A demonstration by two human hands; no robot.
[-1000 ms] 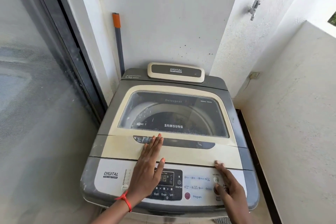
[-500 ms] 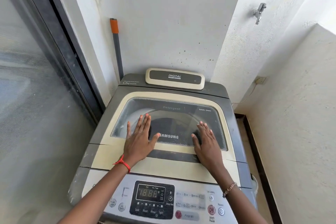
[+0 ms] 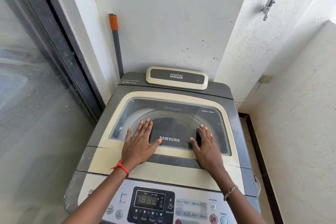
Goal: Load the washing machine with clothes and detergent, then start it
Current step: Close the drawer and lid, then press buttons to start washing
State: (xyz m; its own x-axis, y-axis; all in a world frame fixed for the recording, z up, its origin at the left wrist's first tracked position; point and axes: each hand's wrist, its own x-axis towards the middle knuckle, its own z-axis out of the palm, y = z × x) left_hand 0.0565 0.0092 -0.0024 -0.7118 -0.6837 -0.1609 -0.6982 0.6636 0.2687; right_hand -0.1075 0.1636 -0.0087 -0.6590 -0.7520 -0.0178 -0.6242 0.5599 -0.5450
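The left hand [image 3: 141, 146] and the right hand [image 3: 206, 146] lie flat and open, gripping nothing, on the shut glass lid [image 3: 171, 114] of the one washing machine [image 3: 101, 120], whose drum beneath them looks dim, its lit control panel [image 3: 151, 201] cut off nearer the wrists.

Left hand [image 3: 140, 143] and right hand [image 3: 206, 146] lie flat, fingers spread.

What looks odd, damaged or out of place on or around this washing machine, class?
Nothing is spilled or broken. The lid looks yellowed and grimy, the wall behind is speckled with dark spots. Both hands lie flat on the lid.
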